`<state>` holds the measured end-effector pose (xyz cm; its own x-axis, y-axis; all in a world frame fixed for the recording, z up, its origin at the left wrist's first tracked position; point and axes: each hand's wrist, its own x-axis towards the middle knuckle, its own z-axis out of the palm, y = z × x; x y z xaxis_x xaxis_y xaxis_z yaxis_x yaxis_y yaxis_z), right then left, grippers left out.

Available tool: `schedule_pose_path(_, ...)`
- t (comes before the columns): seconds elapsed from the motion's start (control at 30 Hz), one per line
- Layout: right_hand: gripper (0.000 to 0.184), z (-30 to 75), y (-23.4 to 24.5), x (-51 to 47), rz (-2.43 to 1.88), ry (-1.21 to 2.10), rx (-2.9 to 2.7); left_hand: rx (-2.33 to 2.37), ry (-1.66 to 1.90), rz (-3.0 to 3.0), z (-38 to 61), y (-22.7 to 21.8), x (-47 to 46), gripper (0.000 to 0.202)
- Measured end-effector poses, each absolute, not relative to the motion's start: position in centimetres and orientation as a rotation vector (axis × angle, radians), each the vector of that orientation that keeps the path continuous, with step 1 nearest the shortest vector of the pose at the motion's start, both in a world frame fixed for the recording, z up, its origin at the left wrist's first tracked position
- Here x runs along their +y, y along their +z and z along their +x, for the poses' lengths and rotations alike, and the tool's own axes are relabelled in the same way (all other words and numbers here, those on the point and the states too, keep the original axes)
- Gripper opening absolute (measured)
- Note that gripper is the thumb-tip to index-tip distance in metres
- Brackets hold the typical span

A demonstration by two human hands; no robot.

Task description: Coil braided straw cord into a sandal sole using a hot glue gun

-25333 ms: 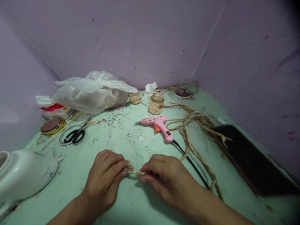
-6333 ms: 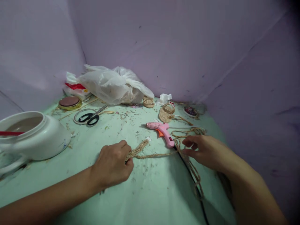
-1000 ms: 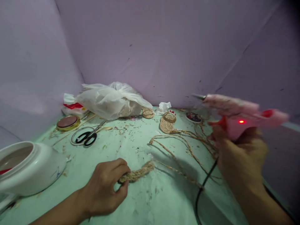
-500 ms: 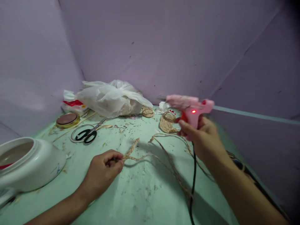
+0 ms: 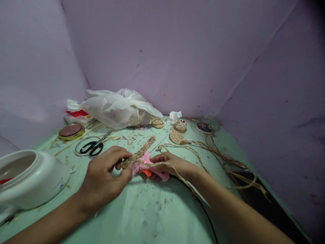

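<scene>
— How will the braided strip (image 5: 139, 153) handle for us?
— We judge it light and soft along its length, stiffer where the plaits are packed flat. The fibre is rough, so it should not slip. Our left hand (image 5: 105, 176) has its near end pinched between thumb and fingers, and the rest slants up and away from that grip, clear of the counter (image 5: 152, 217)
— Where is it best held?
— Low, where we pinch it now, we think; taken by the far tip it would likely flop. Our right hand (image 5: 170, 163) is closed around the pink glue gun (image 5: 162, 176) just right of the left grip, red light on, front end close to the strip. We guess the nozzle is hot, so fingers belong on the handle. A loose cord (image 5: 182, 179) drapes over that wrist
— And the surface, the room?
— A pale green counter strewn with fibre scraps. Beyond the grips lie scissors (image 5: 92, 148), a plastic bag (image 5: 119, 108) and a small woven basket (image 5: 177, 133); left of them sits a white pot (image 5: 33, 179). Lilac walls (image 5: 177, 51) close us in on three sides
</scene>
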<state>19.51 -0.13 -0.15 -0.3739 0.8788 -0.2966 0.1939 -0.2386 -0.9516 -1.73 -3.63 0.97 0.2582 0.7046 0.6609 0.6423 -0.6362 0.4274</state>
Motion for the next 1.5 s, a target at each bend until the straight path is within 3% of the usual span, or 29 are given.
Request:
schedule_pose_path(0.17,0.016,21.7,1.8,-1.6,-1.387,1.156,-1.214,1.477,1.152,2.292,-0.7,1.7,-1.0,0.013)
schedule_pose_path(0.23,0.02,21.7,2.3,-3.9,-1.358,1.096,-1.181,1.49,1.063,2.303,0.0,2.3,-0.1,0.015)
schedule_pose_path(0.33,0.017,20.4,1.7,-7.3,-1.38,1.193,-1.507,1.394,1.06,2.421,1.5,3.3,1.2,0.017)
schedule_pose_path(0.47,0.04,18.2,0.2,-7.3,-1.654,0.734,-2.047,1.363,1.061,2.553,2.9,4.2,1.9,0.02)
schedule_pose_path(0.53,0.035,17.5,-0.1,-5.8,-1.812,0.71,-2.162,1.42,1.036,2.562,2.7,4.4,2.0,0.021)
schedule_pose_path(0.67,0.018,17.3,0.7,-4.1,-1.877,0.873,-2.202,1.557,0.852,2.379,1.1,4.5,2.5,0.023)
schedule_pose_path(0.77,0.018,18.0,2.5,-4.6,-1.731,1.166,-2.24,1.59,0.736,2.195,-0.3,4.0,3.7,0.019)
schedule_pose_path(0.9,0.021,19.5,4.7,-5.2,-1.218,1.99,-1.737,1.591,0.672,2.067,-1.1,2.7,5.3,0.017)
schedule_pose_path(1.03,0.03,21.0,7.0,-4.7,-0.667,2.09,-1.403,1.642,0.609,1.932,-0.8,1.7,5.5,0.024)
schedule_pose_path(1.17,0.027,22.4,12.6,-6.0,-0.434,1.78,-1.017,1.636,0.635,1.841,-0.1,0.9,4.4,0.034)
schedule_pose_path(1.3,0.032,23.7,16.8,-7.6,-0.629,1.216,-1.014,1.548,0.667,1.733,-0.1,0.2,2.1,0.019)
schedule_pose_path(1.4,0.032,24.5,15.1,-6.8,-1.138,0.719,-1.182,1.494,0.691,1.635,-0.8,-0.3,-0.2,0.018)
schedule_pose_path(1.5,0.033,24.3,10.8,-5.6,-1.43,0.664,-1.345,1.473,0.791,1.599,-1.7,-1.0,-2.3,0.02)
